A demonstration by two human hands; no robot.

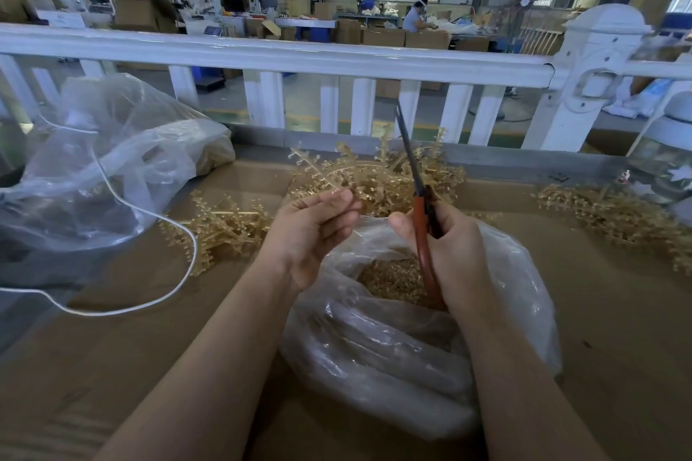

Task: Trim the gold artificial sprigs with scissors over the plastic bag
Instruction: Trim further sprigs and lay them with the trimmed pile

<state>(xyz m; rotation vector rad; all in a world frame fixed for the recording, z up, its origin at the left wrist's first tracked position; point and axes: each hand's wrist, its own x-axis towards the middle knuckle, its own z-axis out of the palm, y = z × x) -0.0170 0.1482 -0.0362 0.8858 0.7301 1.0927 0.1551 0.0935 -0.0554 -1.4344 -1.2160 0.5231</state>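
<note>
1. Two bare forearms enter from the lower edge of the frame and meet above the plastic bag [393,356], which lies open at lower centre on the brown cardboard surface [157,311]; gold trimmings [389,279] fill its mouth.
2. Left hand [314,232]: centre frame, fingers curled, fingertips pinching the stem of one gold sprig [312,166]. The sprig extends up and left from the fingertips.
3. Right hand [455,247]: just right of the left hand, fingers wrapped around the red handles of the scissors [419,198]. Blades appear closed and point up toward the top of the frame, just right of the held sprig, not touching it.
4. Loose sprig piles: one [221,228] left of the left hand, one [378,176] behind both hands, one [614,213] at the right edge.
5. Upper left: a second clear bag [112,146], with a white cord [187,236] looping down across the cardboard.
6. Background: a white railing [299,52] spans the frame.
</note>
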